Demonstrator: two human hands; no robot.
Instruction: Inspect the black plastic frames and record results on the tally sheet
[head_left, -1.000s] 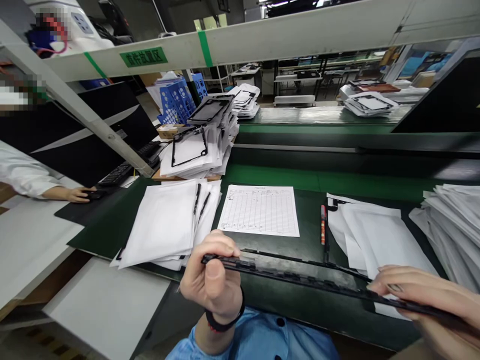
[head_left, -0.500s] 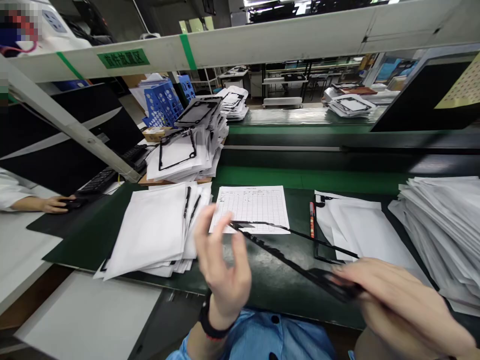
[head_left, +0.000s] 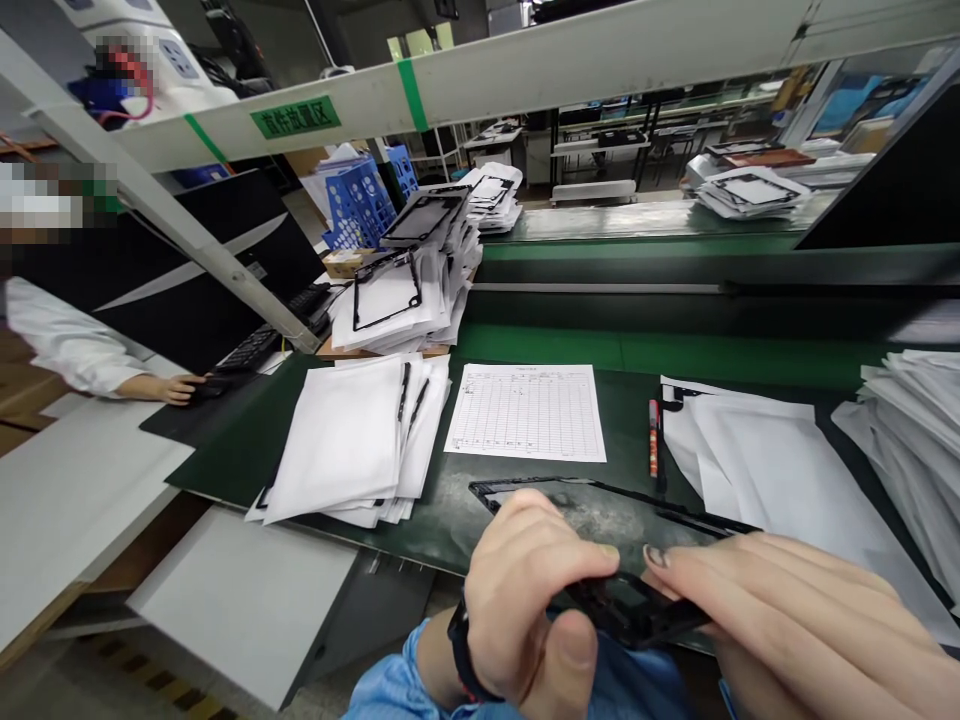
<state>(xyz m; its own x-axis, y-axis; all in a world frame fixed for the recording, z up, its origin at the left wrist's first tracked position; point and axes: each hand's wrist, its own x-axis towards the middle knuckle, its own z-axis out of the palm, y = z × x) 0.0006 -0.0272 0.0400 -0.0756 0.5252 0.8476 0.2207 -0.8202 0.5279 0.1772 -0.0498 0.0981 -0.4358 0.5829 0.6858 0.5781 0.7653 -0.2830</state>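
Head view, and from where I stand the person's left hand (head_left: 536, 600) is closed on the near edge of a thin black frame (head_left: 630, 618), its thumb below and fingers over the top, with a dark wristband (head_left: 463, 640) on that wrist. The right hand (head_left: 802, 625) lies just beside it, fingers stretched across the same near part; its thumb is hidden, so I cannot tell whether it grips. The two hands sit about equally close, fingertips almost meeting. The frame tips up toward them, while its far rail runs across the view just above the green-topped surface (head_left: 442, 520), its long axis left to right, dropping slightly rightward. Beyond lie a ruled paper form (head_left: 525, 412), its small print unreadable, a red marker (head_left: 654, 440) and white sheets (head_left: 757, 470). Farther off, a green sign (head_left: 295, 117) ends in 放置区, and a co-worker's hand (head_left: 176, 388) rests on a mouse (head_left: 206, 388)
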